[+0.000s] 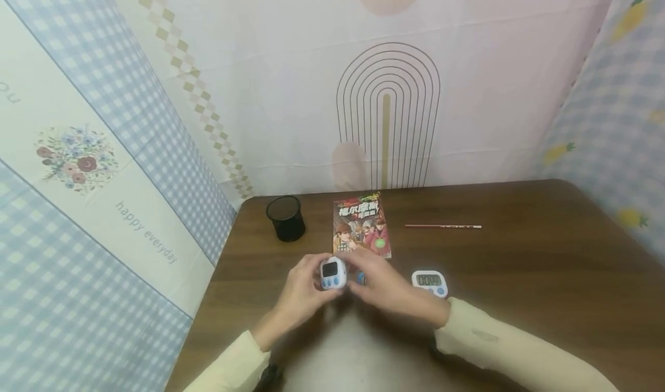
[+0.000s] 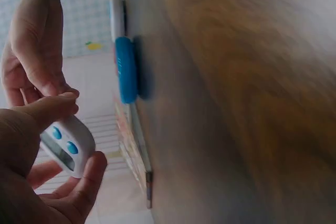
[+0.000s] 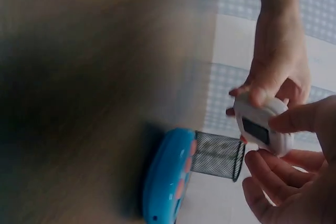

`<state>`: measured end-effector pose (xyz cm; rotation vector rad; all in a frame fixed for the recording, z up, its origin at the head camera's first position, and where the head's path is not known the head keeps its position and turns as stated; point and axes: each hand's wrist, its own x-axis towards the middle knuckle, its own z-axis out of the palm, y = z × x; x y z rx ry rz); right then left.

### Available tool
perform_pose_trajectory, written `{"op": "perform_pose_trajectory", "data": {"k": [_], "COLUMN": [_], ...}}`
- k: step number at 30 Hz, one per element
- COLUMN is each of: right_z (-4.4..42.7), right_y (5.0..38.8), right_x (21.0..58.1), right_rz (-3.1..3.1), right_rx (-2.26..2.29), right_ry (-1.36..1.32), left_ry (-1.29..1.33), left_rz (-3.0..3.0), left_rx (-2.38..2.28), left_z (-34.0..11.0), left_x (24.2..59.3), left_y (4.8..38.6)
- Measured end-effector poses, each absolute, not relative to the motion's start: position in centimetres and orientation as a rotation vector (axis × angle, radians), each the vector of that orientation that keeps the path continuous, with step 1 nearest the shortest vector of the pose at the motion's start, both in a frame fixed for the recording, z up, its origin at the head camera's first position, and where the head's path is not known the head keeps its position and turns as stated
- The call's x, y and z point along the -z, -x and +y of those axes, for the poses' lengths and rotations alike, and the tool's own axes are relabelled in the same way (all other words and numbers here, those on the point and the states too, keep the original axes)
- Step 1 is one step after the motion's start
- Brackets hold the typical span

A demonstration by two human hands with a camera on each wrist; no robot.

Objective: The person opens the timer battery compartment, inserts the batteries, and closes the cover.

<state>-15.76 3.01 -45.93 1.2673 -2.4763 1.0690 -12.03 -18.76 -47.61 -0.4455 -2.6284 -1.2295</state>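
A white digital timer (image 1: 332, 273) with blue buttons and a dark display is held above the table, tilted. My left hand (image 1: 301, 288) grips it from the left, thumb along its lower edge and fingers behind. From the other side my right hand (image 1: 381, 288) pinches its edge; the right wrist view shows that thumb on the timer's (image 3: 260, 124) face and fingers against its rim. Beneath my right hand a blue timer (image 2: 126, 69) stands on the table, mostly hidden in the head view. Right of that hand is another white timer (image 1: 430, 282), its display reading zeros.
A comic-style book (image 1: 361, 224) lies behind the hands on the brown wooden table (image 1: 519, 276). A black mesh pen cup (image 1: 287, 219) stands at the back left, and a red pencil (image 1: 443, 226) lies at the back right. Patterned curtains (image 1: 291, 92) hang around the table.
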Motion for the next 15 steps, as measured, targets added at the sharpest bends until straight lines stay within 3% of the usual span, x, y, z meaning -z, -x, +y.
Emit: {"op": "perform_pose_trajectory", "data": {"k": [15], "right_z": [0.8], "right_y": [18.2], "right_x": [47.9], "right_rz": [-2.823], "right_rx": [-0.688], "right_ry": [-1.306], "left_ry": [0.488], "left_rz": [-3.054], "left_rx": [0.763], "left_z": [-20.0], "left_x": [47.8], "left_y": [13.3]}}
